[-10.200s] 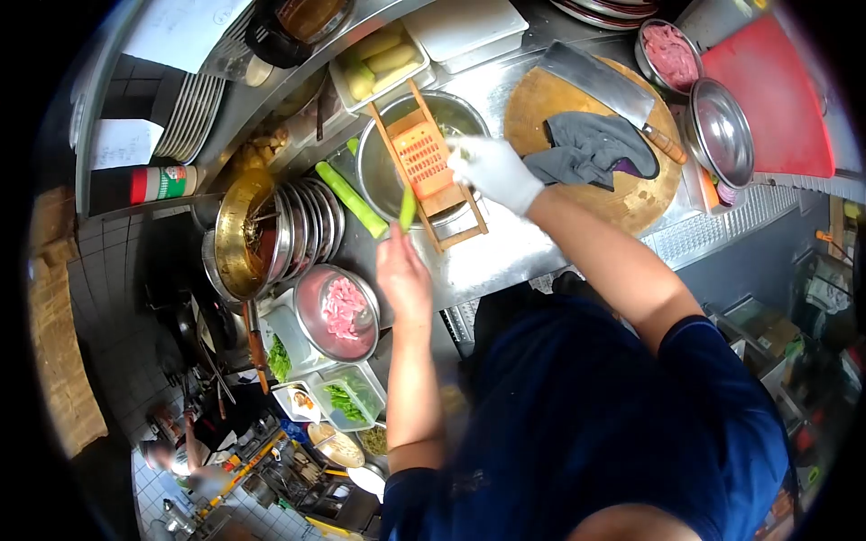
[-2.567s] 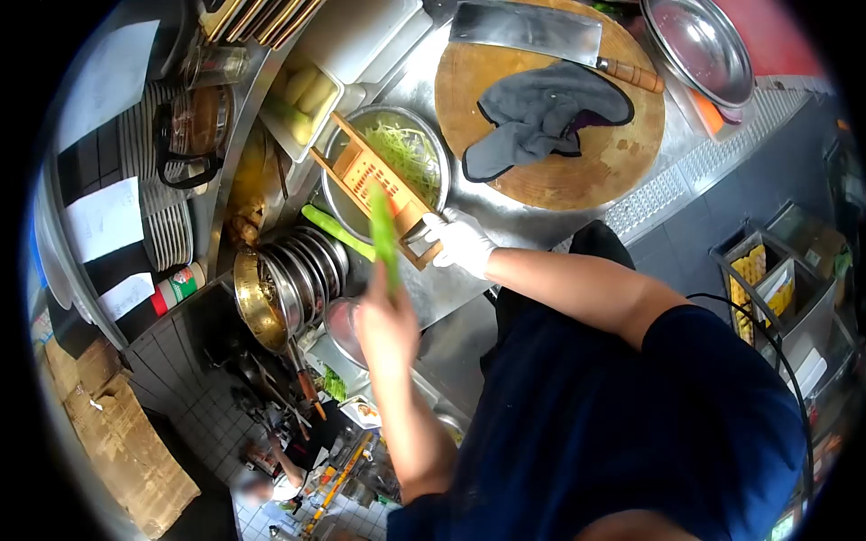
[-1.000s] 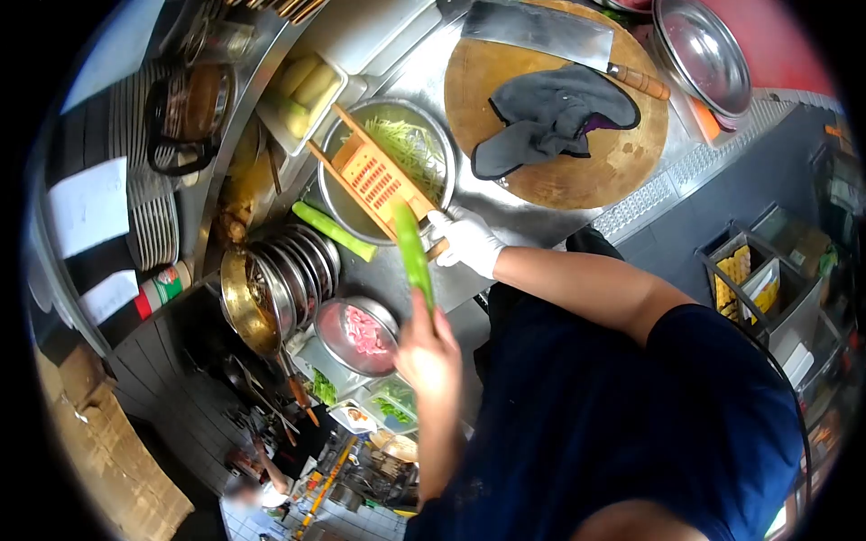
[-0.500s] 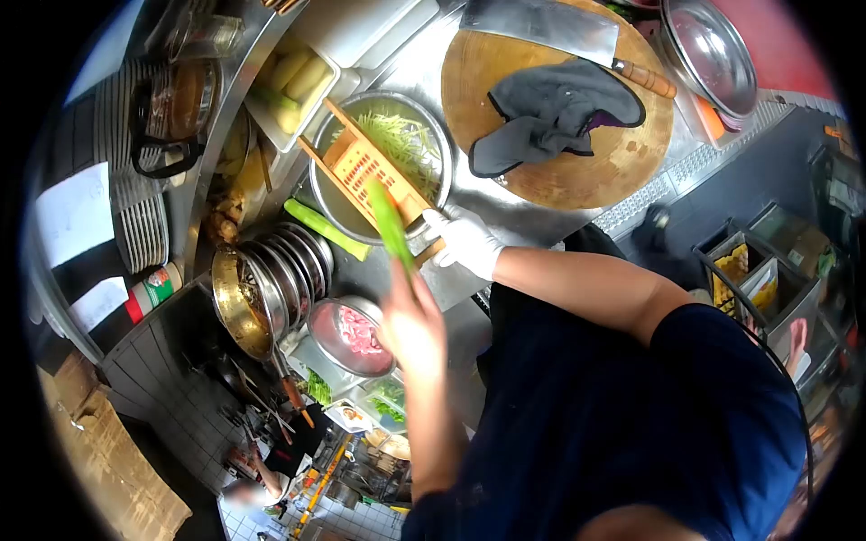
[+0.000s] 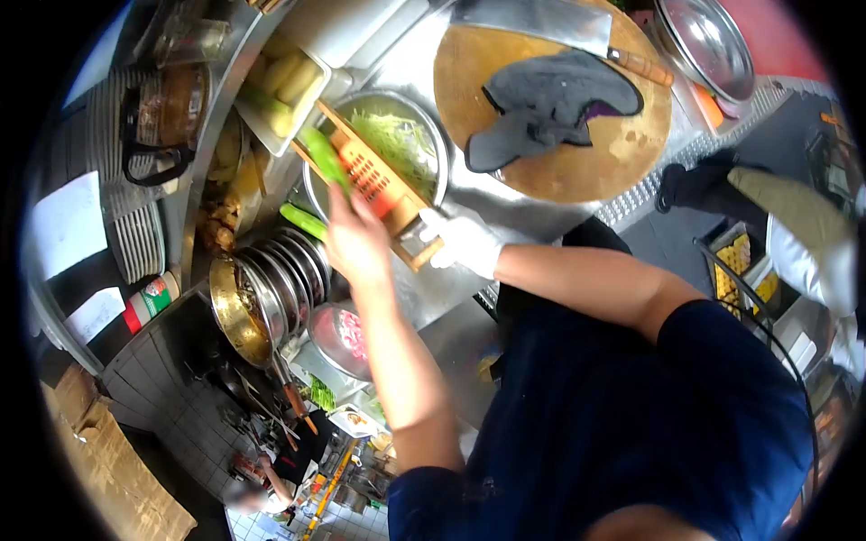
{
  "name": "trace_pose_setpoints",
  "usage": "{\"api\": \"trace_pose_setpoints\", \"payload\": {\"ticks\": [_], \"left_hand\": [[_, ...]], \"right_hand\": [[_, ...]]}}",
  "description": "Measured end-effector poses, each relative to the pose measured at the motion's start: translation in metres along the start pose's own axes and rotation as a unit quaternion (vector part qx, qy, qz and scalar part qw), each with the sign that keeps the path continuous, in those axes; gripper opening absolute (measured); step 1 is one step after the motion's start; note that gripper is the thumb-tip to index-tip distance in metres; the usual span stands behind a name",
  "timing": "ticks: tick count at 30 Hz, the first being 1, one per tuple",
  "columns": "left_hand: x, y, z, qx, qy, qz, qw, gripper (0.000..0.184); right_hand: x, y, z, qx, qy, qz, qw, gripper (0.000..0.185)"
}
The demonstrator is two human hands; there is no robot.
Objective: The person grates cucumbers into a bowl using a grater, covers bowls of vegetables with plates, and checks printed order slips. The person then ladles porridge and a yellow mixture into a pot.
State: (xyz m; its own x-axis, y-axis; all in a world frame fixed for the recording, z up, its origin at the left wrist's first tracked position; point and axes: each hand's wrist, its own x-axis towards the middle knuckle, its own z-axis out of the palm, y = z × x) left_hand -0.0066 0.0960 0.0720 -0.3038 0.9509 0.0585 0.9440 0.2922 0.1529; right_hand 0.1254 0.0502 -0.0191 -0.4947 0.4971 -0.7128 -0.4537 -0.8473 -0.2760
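A slanted wooden-framed grater (image 5: 377, 183) with an orange slotted plate lies across a steel bowl (image 5: 444, 158). Pale green shreds (image 5: 397, 140) fill part of the bowl. My right hand (image 5: 463, 242), in a white glove, grips the grater's near end. My bare left hand (image 5: 356, 236) is closed around a green vegetable stalk (image 5: 322, 153), held against the upper part of the slotted plate. Another green stalk (image 5: 302, 221) lies on the counter beside the bowl, partly behind my left hand.
A round wooden chopping board (image 5: 541, 176) at upper right bears a cleaver (image 5: 541, 22) and a grey cloth (image 5: 564, 95). Stacked steel pans (image 5: 289, 270) and a bowl of pink meat (image 5: 347, 338) stand left. Two other people (image 5: 776, 216) (image 5: 262, 491) are nearby.
My left hand has slid the stalk up along the grater, away from my body. My gloved hand keeps its grip. A person has come into view at the right.
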Motion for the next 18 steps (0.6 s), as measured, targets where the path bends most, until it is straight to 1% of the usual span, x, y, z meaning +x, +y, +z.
{"api": "trace_pose_setpoints", "payload": {"ticks": [2, 3, 4, 5, 6, 8, 10, 11, 12, 14, 16, 17, 18], "left_hand": [[-0.007, -0.006, -0.021, 0.014, -0.003, 0.034, 0.999, 0.036], [-0.044, -0.001, -0.035, -0.019, -0.038, -0.007, 0.999, 0.035], [-0.085, -0.014, -0.034, -0.016, 0.004, 0.074, 0.997, 0.037], [-0.124, 0.011, -0.058, 0.004, -0.093, -0.027, 0.995, 0.039], [-0.152, -0.002, -0.051, 0.001, -0.081, 0.050, 0.995, 0.041], [-0.127, 0.006, -0.037, 0.008, -0.040, 0.058, 0.997, 0.040], [-0.049, 0.006, -0.015, 0.021, -0.015, 0.029, 0.999, 0.038], [-0.007, 0.002, -0.002, 0.012, 0.008, 0.029, 0.999, 0.037], [0.013, -0.003, 0.004, 0.005, 0.025, 0.026, 0.999, 0.036], [0.001, -0.008, -0.013, 0.019, 0.024, 0.046, 0.998, 0.036], [-0.076, -0.008, -0.031, -0.008, -0.001, 0.070, 0.997, 0.040], [-0.117, 0.008, -0.047, -0.011, -0.057, 0.018, 0.998, 0.041], [-0.148, -0.003, -0.041, -0.010, -0.070, 0.050, 0.996, 0.041]], "right_hand": [[0.008, 0.007, -0.004, -0.023, 0.005, -0.015, 1.000, 0.043], [0.011, 0.008, -0.008, -0.029, -0.016, -0.003, 0.999, 0.044], [0.007, 0.008, -0.006, -0.015, -0.026, 0.003, 1.000, 0.044], [0.003, 0.008, -0.003, 0.004, -0.034, 0.007, 0.999, 0.045], [0.005, 0.003, -0.002, 0.021, -0.038, 0.002, 0.999, 0.045], [0.004, 0.000, -0.001, -0.014, -0.006, -0.001, 1.000, 0.046], [0.007, 0.001, 0.001, -0.053, 0.023, -0.004, 0.998, 0.047], [0.017, 0.014, -0.011, 0.050, -0.029, 0.007, 0.998, 0.046], [0.011, 0.010, -0.007, -0.020, -0.014, -0.011, 1.000, 0.043], [0.006, 0.008, -0.002, -0.029, 0.007, -0.025, 0.999, 0.041], [0.007, 0.003, -0.002, -0.001, -0.012, -0.014, 1.000, 0.040], [0.007, 0.006, -0.002, 0.021, -0.018, -0.008, 1.000, 0.040], [0.011, 0.007, -0.002, 0.020, -0.027, -0.011, 0.999, 0.039]]}}
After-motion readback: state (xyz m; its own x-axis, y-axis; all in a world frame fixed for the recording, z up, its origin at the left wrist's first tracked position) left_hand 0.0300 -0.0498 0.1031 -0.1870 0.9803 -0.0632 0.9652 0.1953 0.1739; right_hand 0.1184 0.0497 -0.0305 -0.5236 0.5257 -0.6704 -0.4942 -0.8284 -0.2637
